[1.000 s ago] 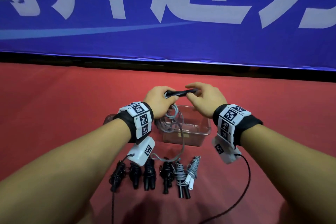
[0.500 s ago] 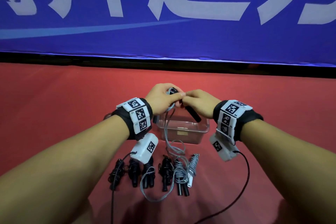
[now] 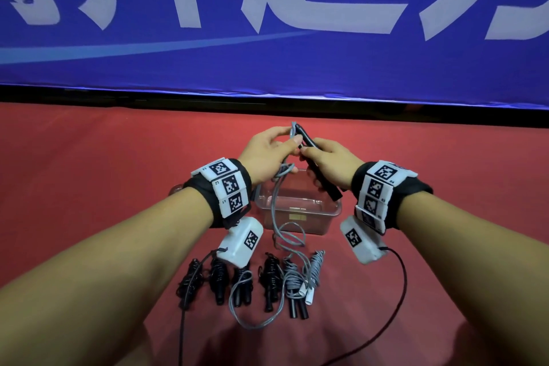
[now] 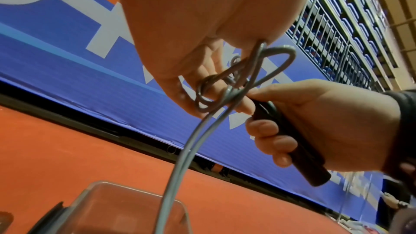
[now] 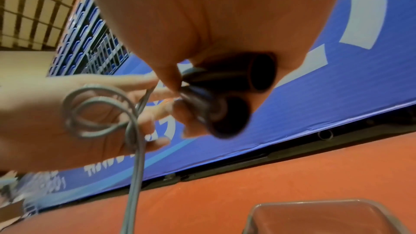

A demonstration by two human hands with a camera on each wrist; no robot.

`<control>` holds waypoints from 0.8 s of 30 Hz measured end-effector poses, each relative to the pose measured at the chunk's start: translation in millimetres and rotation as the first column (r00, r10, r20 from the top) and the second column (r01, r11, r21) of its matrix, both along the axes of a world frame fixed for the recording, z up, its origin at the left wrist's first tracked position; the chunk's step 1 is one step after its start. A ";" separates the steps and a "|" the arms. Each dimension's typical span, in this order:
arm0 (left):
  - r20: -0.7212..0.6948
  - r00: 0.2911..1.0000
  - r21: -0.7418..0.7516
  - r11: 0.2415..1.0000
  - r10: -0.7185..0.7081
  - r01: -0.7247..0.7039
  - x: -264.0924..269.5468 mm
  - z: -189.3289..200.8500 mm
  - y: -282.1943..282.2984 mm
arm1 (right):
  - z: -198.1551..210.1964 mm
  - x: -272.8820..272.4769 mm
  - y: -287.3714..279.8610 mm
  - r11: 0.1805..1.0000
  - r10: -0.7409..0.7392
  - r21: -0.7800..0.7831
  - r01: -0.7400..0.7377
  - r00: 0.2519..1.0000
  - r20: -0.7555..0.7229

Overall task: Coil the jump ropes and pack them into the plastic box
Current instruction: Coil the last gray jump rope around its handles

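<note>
Here the right hand (image 3: 329, 165) is gripping two black handles (image 3: 319, 168) side by side, fingers curled round them, the handles slanting from 11 o'clock down toward 5 o'clock above the plastic box (image 3: 297, 214). The left hand (image 3: 267, 157) is pinching small loops of the grey rope (image 3: 276, 208) just at the handles' upper end; the left wrist view is showing the loops (image 4: 216, 88) lying against its fingers (image 4: 200, 70). The rope is hanging down in two strands past the box's near wall and trailing onto the red floor (image 3: 89, 172) at 6 o'clock. The box is sitting on the floor beneath both hands. At 6 o'clock a row of coiled ropes (image 3: 252, 279) is lying, black at the left, grey at the right. A blue banner (image 3: 267, 38) is standing at 12 o'clock.
</note>
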State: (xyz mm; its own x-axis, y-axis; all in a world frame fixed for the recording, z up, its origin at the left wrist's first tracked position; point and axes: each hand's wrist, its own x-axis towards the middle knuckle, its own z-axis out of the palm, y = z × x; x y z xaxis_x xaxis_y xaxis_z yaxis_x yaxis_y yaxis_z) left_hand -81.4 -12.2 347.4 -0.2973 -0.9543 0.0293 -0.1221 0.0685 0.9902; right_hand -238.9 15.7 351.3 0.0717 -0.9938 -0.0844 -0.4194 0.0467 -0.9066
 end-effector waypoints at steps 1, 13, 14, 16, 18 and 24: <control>-0.008 1.000 0.000 1.000 0.009 -0.009 -0.3 1.8 0.3 | 2.4 1.3 0.7 0.999 -0.005 0.034 0.004 0.999 0.042; 0.021 0.998 -0.040 0.998 0.059 -0.058 -3.7 -2.1 0.0 | -0.3 0.4 -0.9 0.988 0.153 0.030 -0.150 0.959 -0.239; 0.038 0.996 -0.051 0.996 0.082 -0.080 -4.1 -2.9 -0.5 | -1.2 0.8 -1.5 0.991 0.134 0.018 -0.135 0.946 -0.294; 0.045 0.991 -0.048 0.991 0.124 -0.122 -3.4 -4.8 -1.7 | -3.7 1.2 -3.0 0.991 0.098 -0.050 -0.128 0.913 -0.397; 0.054 0.983 -0.028 0.984 0.178 -0.177 -1.8 -7.0 -4.6 | -5.4 -1.7 -2.7 0.975 0.032 -0.177 -0.137 0.868 -0.496; -0.009 0.987 0.033 0.987 0.160 -0.160 -4.3 -5.7 -5.4 | -11.1 -12.0 -2.0 0.893 -0.104 -0.400 -0.206 0.770 -0.630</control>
